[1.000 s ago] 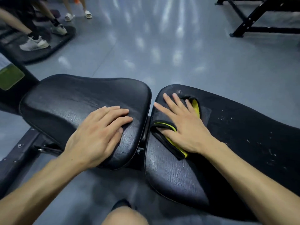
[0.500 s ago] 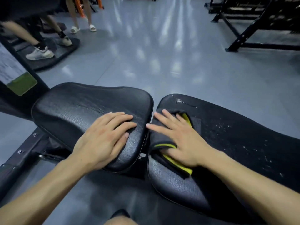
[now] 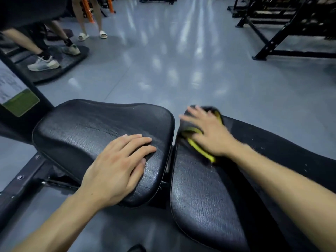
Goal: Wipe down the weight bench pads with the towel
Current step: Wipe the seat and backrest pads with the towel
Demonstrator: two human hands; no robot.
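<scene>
One folded black towel w/ yellow-green edging [image 3: 200, 146] lies on the far end of the long black cracked-vinyl back pad [image 3: 203, 197], right by the gap between pads. The right hand [image 3: 211, 135] lies flat on top of it, fingers straight and spread, palm pressing the cloth down; hand & towel are motion-blurred, so the towel's far edge is hard to make out. White flecks dot the back pad's right side.

Two pads total. The 2nd, a wider black cracked-vinyl seat pad [image 3: 87, 128], sits just left of the back pad, narrow gap between, not touching. The left hand [image 3: 118, 168] rests palm-down on its near right corner, fingers straight and close together, holding nothing.

Under the seat pad: a black steel bench frame w/ bolts [image 3: 23, 179] running to the lower left. Behind it, one black upright post w/ a white-and-green label [image 3: 16, 97].

Beyond: glossy grey gym floor [image 3: 181, 60]. Top left, one dark rubber floor mat [image 3: 60, 64] w/ legs on it, two grey-white sneakers visible; farther back, a pair of legs in white slide sandals [image 3: 92, 35]. Top right, black steel equipment racks [image 3: 283, 30], number unclear.
</scene>
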